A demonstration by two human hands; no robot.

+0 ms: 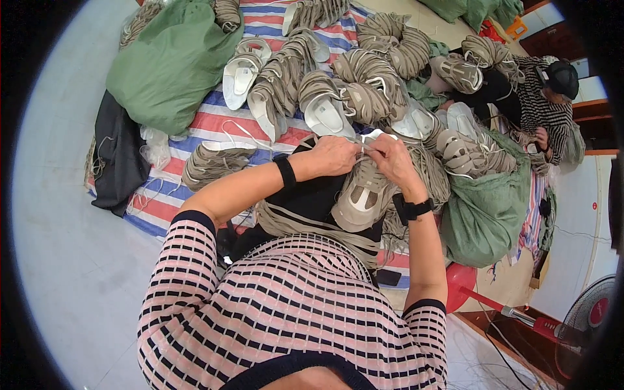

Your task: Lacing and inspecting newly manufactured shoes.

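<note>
A beige shoe upper (359,201) with a pale patch rests on my lap, its toe toward me. At its far end, my left hand (333,156) and my right hand (394,161) are close together. Both have their fingers pinched on a thin white cord (362,149) that shows between the fingertips. White lining shows just beyond them, and the fingers partly hide that end of the shoe upper. Long beige laces (312,227) lie across my dark-covered lap. A nested stack of shoe uppers (426,172) sits right beside my right hand.
Several curved stacks of shoe uppers (283,75) cover the striped sheet (214,120). Green sacks (172,71) stand at far left and a green sack (487,211) at right. A fan (588,318) is at lower right. Another person (543,104) sits at far right among shoe uppers.
</note>
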